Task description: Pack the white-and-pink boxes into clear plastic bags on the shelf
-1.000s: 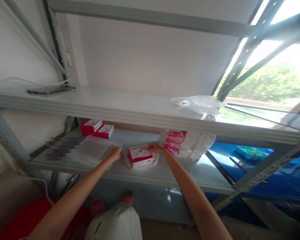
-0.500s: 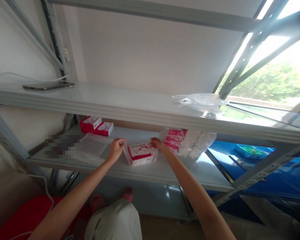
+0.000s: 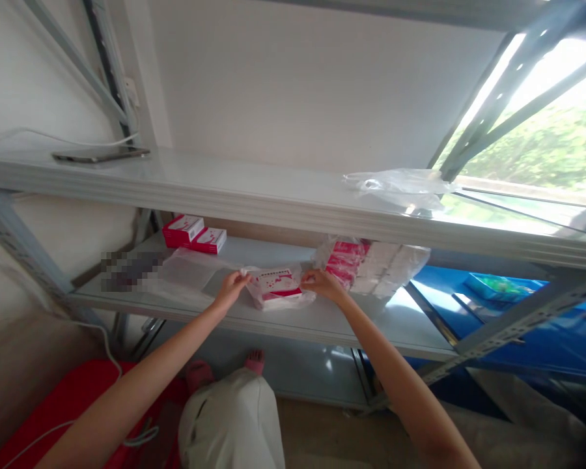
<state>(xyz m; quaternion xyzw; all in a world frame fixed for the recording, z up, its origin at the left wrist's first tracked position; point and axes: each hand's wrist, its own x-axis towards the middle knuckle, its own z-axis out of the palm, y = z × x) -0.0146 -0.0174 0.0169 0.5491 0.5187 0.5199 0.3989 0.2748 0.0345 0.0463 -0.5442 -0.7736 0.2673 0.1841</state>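
1. Since the earlier frames the box has been tipped up: its printed red-and-white face, which lay flat and faced upward, now stands tilted toward the front edge of the middle shelf.
2. Left hand: fingers pinched on the clear bag at the left end of the box.
3. Right hand: fingers closed on the bag at the right end of the box.
4. Box: sits inside the bag, near the front edge of the middle shelf, about midway along its visible length. Long axis runs left to right, parallel to the front edge; the red band lies along its lower side.
5. Flat clear bags: lie on the shelf just left of the left hand; a blurred patch covers the shelf's left end beyond them.
6. Two more red boxes: side by side at the back left of the middle shelf, well apart from the hands.
7. Wrapped pack of red-and-white boxes: just behind and to the right of the right hand.
8. Top shelf: a phone with a white cable at its left end, a crumpled plastic bag toward its right end.
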